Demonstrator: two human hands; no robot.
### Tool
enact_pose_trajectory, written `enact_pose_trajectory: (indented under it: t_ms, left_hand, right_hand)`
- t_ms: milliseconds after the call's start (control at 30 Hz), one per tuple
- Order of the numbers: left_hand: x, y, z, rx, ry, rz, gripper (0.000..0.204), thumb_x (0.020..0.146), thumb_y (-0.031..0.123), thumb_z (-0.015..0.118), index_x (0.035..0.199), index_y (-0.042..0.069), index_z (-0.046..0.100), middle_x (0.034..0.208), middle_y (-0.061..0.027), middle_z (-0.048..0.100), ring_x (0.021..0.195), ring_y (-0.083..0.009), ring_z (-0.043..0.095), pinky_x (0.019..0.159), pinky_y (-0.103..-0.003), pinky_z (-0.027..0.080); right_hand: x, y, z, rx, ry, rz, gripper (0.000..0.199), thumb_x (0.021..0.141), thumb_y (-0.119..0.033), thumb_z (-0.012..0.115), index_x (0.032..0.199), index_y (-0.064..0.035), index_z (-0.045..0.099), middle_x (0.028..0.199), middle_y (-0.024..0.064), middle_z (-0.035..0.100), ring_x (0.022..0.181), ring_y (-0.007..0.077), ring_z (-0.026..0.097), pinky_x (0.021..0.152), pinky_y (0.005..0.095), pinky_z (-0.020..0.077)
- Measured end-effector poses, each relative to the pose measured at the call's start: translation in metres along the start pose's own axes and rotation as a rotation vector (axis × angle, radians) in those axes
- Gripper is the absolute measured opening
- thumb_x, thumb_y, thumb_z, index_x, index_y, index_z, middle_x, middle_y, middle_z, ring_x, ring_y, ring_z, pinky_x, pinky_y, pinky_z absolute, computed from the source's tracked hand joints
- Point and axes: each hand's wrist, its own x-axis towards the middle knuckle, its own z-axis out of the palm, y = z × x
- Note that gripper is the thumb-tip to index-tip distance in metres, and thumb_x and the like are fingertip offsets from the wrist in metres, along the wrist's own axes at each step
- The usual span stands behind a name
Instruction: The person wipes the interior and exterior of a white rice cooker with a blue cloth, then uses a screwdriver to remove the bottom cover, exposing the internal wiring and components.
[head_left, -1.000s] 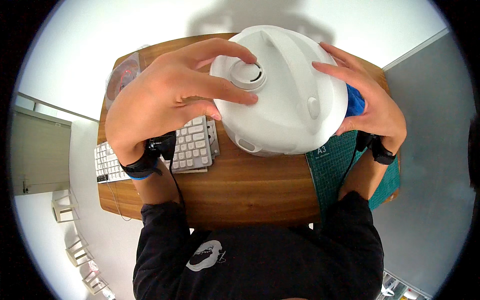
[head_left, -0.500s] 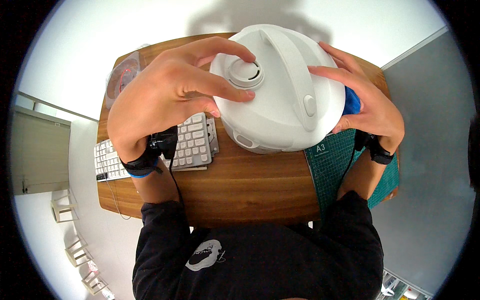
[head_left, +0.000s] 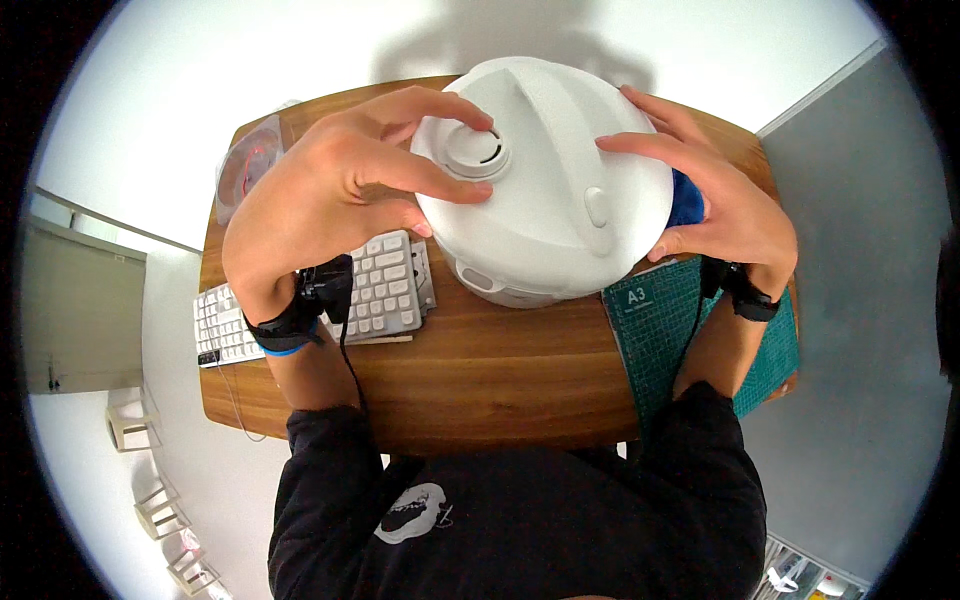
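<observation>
From where I stand, the person's left hand [head_left: 335,180] and right hand [head_left: 728,195] are both on a bulky white appliance [head_left: 525,235], which sits between the two sets of fingers on the wooden worktop [head_left: 500,375]. The left fingers are spread wide: one tip touches the far side of a round cap [head_left: 472,152], another lies on the top just on its near side, and the thumb is at the appliance's left edge. The right fingers are wide too, one tip on the top, another at the far right edge, the thumb low on the near right side. How hard either hand presses, I can't tell. An arched handle [head_left: 560,145] runs between the two hands, with an oval button [head_left: 596,207] toward the right thumb. Something blue [head_left: 687,200] peeps out between the right thumb and forefinger. Below the left fingers, partly hidden by that wrist, is a white keyboard [head_left: 385,290]; beyond the hand's outer side lies a clear plastic item [head_left: 240,170]. A green cutting mat [head_left: 665,325] lies nearer the person than the right fingers, under that forearm.
</observation>
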Motion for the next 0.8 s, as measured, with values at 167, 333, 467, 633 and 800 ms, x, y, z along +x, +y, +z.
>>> enact_pose_trajectory:
  t_ms: [167, 333, 467, 633, 800]
  left_hand:
    - [-0.0004, -0.0003, 0.0002, -0.033, -0.009, -0.016, 0.045, 0.077, 0.020, 0.091, 0.120, 0.010, 0.089, 0.155, -0.0165, 0.064, 0.147, -0.0388, 0.061, 0.127, -0.052, 0.050]
    - [-0.0018, -0.0034, 0.0052, -0.127, 0.023, -0.022, 0.045, 0.077, 0.020, 0.091, 0.121, 0.012, 0.089, 0.156, -0.0165, 0.063, 0.150, -0.0398, 0.059, 0.129, -0.054, 0.048]
    - [0.0005, -0.0031, 0.0060, -0.138, 0.026, -0.012, 0.046, 0.076, 0.018, 0.091, 0.121, 0.012, 0.089, 0.157, -0.0157, 0.063, 0.151, -0.0397, 0.058, 0.130, -0.053, 0.048]
    - [-0.0030, -0.0024, 0.0071, -0.105, 0.031, -0.038, 0.045, 0.076, 0.016, 0.091, 0.121, 0.012, 0.089, 0.157, -0.0145, 0.064, 0.152, -0.0393, 0.058, 0.130, -0.053, 0.049]
    - [-0.0042, 0.0024, 0.0090, -0.091, 0.051, -0.054, 0.046, 0.075, 0.016, 0.092, 0.121, 0.012, 0.089, 0.156, -0.0154, 0.065, 0.148, -0.0375, 0.061, 0.122, -0.049, 0.054]
  right_hand:
    - [0.0008, 0.0018, 0.0017, 0.041, 0.021, -0.020, 0.102, 0.072, -0.059, 0.098, 0.159, -0.0205, 0.064, 0.174, 0.0202, 0.044, 0.170, 0.0469, 0.023, 0.135, 0.0589, 0.0289]
    - [0.0023, -0.0016, -0.0008, 0.041, 0.007, -0.023, 0.099, 0.073, -0.057, 0.098, 0.158, -0.0200, 0.064, 0.174, 0.0179, 0.045, 0.170, 0.0467, 0.021, 0.136, 0.0590, 0.0277]
    - [0.0015, -0.0017, -0.0001, 0.053, 0.011, -0.021, 0.097, 0.074, -0.055, 0.098, 0.158, -0.0198, 0.064, 0.173, 0.0169, 0.047, 0.170, 0.0466, 0.021, 0.136, 0.0591, 0.0272]
    - [0.0008, 0.0010, 0.0013, 0.076, 0.018, -0.026, 0.096, 0.075, -0.053, 0.098, 0.158, -0.0197, 0.064, 0.172, 0.0163, 0.048, 0.170, 0.0471, 0.021, 0.136, 0.0596, 0.0271]
    - [0.0004, 0.0015, 0.0001, 0.034, -0.001, -0.035, 0.097, 0.074, -0.054, 0.099, 0.158, -0.0200, 0.064, 0.173, 0.0178, 0.045, 0.170, 0.0472, 0.020, 0.135, 0.0603, 0.0277]
